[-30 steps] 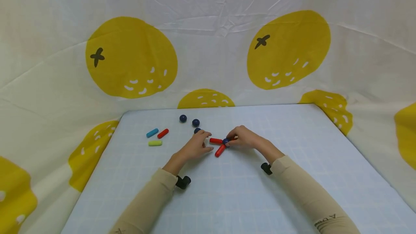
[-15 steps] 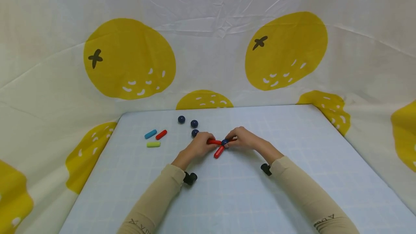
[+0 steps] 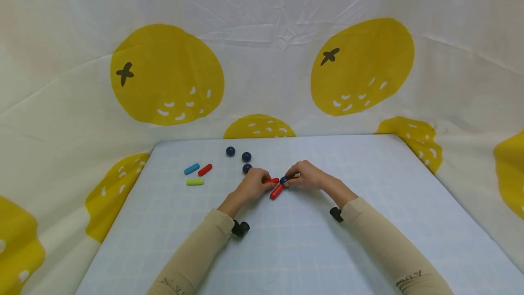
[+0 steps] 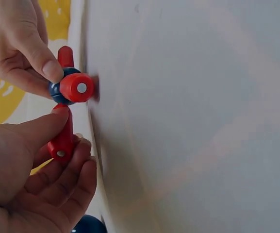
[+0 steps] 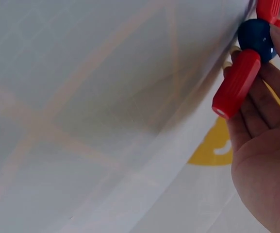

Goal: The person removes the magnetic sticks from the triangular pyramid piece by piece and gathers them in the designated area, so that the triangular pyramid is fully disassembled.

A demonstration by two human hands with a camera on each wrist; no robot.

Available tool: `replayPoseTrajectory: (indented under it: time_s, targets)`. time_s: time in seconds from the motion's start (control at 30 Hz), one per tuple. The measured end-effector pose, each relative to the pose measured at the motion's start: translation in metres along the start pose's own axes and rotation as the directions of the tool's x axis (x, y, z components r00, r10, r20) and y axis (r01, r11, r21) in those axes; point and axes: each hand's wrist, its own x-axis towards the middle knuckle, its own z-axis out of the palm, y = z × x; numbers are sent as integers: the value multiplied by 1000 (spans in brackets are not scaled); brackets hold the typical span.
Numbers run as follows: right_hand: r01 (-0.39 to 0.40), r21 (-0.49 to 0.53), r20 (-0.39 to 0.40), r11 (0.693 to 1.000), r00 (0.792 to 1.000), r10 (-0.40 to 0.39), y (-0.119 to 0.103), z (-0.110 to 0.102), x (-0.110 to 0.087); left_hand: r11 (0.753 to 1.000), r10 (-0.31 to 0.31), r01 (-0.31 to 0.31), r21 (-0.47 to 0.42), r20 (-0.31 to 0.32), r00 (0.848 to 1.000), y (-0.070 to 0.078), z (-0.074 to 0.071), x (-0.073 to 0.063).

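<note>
In the head view my left hand (image 3: 251, 186) pinches a red magnetic rod (image 4: 63, 138) between thumb and fingers. The rod's far end lies right at a dark blue ball (image 3: 284, 180). My right hand (image 3: 308, 175) holds that ball, its thumb and fingers on either side, as the right wrist view shows. A second red rod (image 3: 276, 192) sticks out from the ball toward the body, with a pale round magnet (image 4: 82, 88) in its end. Another red rod (image 5: 237, 85) runs from the ball along the right palm, mostly hidden in the head view.
Just beyond the left hand lies a dark blue ball (image 3: 247, 168), with two more balls (image 3: 246, 156) farther back. On the left are a blue rod (image 3: 191, 169), a red rod (image 3: 205, 170) and a lime-green rod (image 3: 194, 181). A patterned cloth (image 3: 262, 81) hangs behind the table (image 3: 286, 249).
The left hand has moved right from beside the left red rod and now pinches it, covering more of it than half a second ago. The right hand stays on the ball.
</note>
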Motion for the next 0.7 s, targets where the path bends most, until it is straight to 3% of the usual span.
replayPoseTrajectory:
  time_s: [0.13,0.3,0.5,0.7]
  targets:
    - [-5,10,-9,1000,1000,5,1,1,-2,1000,27,-27,-3,-26,999,-1,-2,-7]
    - [5,10,-13,1000,1000,-5,2,1,-2,1000,8,-9,-21,-73,997,-4,-12,-21]
    - [-18,4,-3,1000,1000,18,-1,-1,-2,998,-66,66,-9,-139,988,-19,-29,-41]
    - [-22,11,-1,1000,1000,22,-2,0,-1,985,-173,174,-15,-231,957,-50,-54,-59]
